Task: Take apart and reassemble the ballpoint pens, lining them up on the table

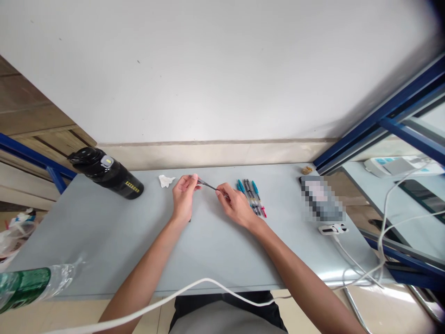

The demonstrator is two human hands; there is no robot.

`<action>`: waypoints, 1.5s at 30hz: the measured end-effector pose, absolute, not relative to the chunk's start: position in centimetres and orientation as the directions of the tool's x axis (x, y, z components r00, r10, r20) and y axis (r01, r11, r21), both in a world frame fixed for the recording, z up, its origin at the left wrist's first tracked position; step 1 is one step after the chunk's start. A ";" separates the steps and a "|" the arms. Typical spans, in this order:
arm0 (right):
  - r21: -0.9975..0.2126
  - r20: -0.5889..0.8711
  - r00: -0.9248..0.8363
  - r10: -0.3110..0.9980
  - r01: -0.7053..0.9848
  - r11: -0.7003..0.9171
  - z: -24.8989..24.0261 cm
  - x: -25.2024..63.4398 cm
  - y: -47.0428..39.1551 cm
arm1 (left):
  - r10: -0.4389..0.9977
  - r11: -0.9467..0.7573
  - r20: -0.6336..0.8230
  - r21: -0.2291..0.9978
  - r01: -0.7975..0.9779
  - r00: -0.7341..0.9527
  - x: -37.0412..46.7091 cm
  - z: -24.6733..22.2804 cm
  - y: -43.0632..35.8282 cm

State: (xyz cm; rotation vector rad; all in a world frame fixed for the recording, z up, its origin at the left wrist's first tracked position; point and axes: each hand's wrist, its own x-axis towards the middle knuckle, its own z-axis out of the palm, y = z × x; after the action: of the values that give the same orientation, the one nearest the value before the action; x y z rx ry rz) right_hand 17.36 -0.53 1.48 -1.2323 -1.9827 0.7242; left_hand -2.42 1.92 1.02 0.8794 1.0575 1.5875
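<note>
Holds a thin dark rod [210, 186], slanting between both hands over the far middle of the table [215, 253]. Grips its left end in the left hand [183, 197], thumb clamped against fingers; pinches its right end in the right hand [236, 204], fingertips likewise closed on it. Cannot tell one piece from two joined. Note pens [252, 195] in a row just right of the right hand, teal and dark, one red-tipped at near end. Note tissue [166, 181] just left of the left hand; black flask [116, 181] farther left; green-labelled bottle [33, 283] near left. At right: pixelated phone [323, 197], with white gadget [333, 229] just nearer. Across near side: white cable [207, 280].
</note>
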 end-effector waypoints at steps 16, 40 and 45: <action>-0.760 0.240 -0.277 0.930 0.542 0.358 1.6 17.5 -0.3 | 0.948 -0.170 0.030 0.890 -0.424 -0.317 -3.4 1.2 2.6; -0.743 0.254 -0.289 0.923 0.553 0.378 0.8 17.6 -0.2 | 0.973 -0.128 0.052 0.930 -0.344 -0.224 -2.3 2.0 1.7; -0.742 0.257 -0.296 0.920 0.549 0.384 0.7 17.5 -0.2 | 0.985 -0.105 0.053 0.941 -0.322 -0.166 -1.8 1.9 1.3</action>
State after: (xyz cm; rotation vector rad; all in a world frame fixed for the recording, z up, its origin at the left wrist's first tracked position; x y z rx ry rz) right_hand 17.49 -0.19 0.72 -1.2596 -1.9707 0.7034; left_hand -1.78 1.35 1.88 0.9338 1.0239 1.5219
